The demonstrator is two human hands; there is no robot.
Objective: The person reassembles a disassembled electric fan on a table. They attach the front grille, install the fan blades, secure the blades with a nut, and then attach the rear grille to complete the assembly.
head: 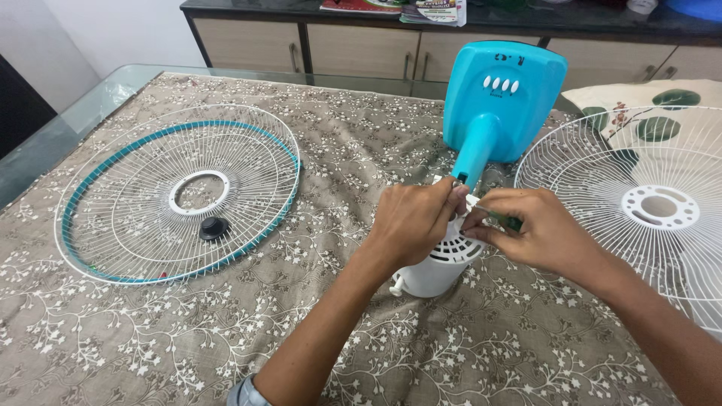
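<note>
Covering the table (pixel 98 98) beneath both hands is a brown cloth (pixel 361 135) with a white flower print. Well out to the left of the left hand (pixel 414 220) lies a fan grille (pixel 113 203) with a teal rim, and a small black knob (pixel 213 228) sits inside it. Just right of the right hand (pixel 538 233) lies a second white grille (pixel 662 203), partly off the frame. Directly beyond the hands stands the teal fan base (pixel 504 94), its neck (pixel 475 154) running down toward the fingers. Under both hands sits the white motor housing (pixel 436 274), vented on top. The left hand is curled over the top of the housing, gripping it where the neck meets it. The right hand is pinched narrow around a small green-handled tool (pixel 505 220), whose tip points at the joint by the left fingertips.
</note>
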